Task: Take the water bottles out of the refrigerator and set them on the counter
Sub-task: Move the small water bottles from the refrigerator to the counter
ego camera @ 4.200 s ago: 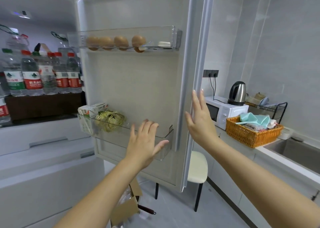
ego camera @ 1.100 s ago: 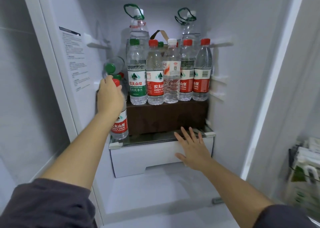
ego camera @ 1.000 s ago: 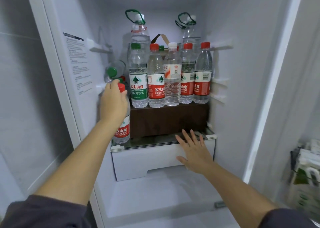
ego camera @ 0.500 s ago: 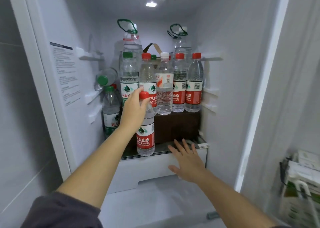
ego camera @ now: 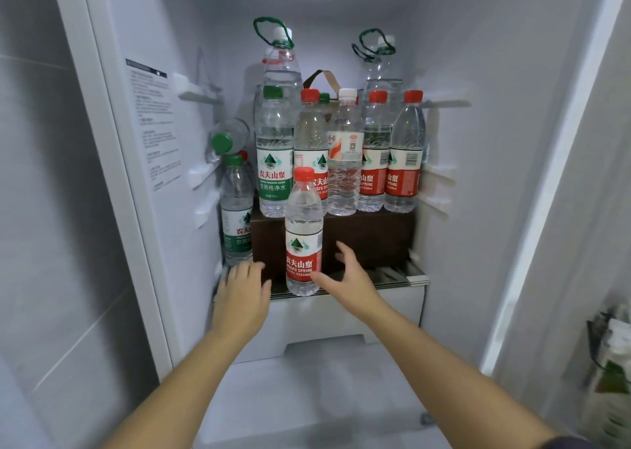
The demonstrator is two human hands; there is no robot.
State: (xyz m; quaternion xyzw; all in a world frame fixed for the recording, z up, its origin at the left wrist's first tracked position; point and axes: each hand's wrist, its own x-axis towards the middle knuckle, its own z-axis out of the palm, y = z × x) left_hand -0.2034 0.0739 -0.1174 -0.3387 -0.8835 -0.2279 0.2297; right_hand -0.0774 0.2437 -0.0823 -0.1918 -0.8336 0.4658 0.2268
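Observation:
A red-capped water bottle (ego camera: pixel 303 233) stands upright at the front edge of the glass shelf (ego camera: pixel 399 276), with no hand around it. My left hand (ego camera: pixel 243 295) hovers just left of its base, fingers relaxed. My right hand (ego camera: pixel 345 281) is open at its right side, thumb close to the label. Behind it, several bottles stand in a row on a dark brown box (ego camera: pixel 368 240), among them a green-label bottle (ego camera: pixel 275 155) and a white-capped bottle (ego camera: pixel 345 155). A green-capped bottle (ego camera: pixel 235 216) stands at the left wall.
Two large handled jugs (ego camera: pixel 281 59) stand at the back. Another green-capped bottle (ego camera: pixel 227 138) lies tilted on a left wall ledge. A white drawer (ego camera: pixel 341 315) sits under the shelf. The open door's bin with cartons (ego camera: pixel 611 366) is at the right edge.
My left hand set the red-capped bottle down at the shelf's front and let go, dropping beside its base. My right hand rose from the drawer front toward the bottle.

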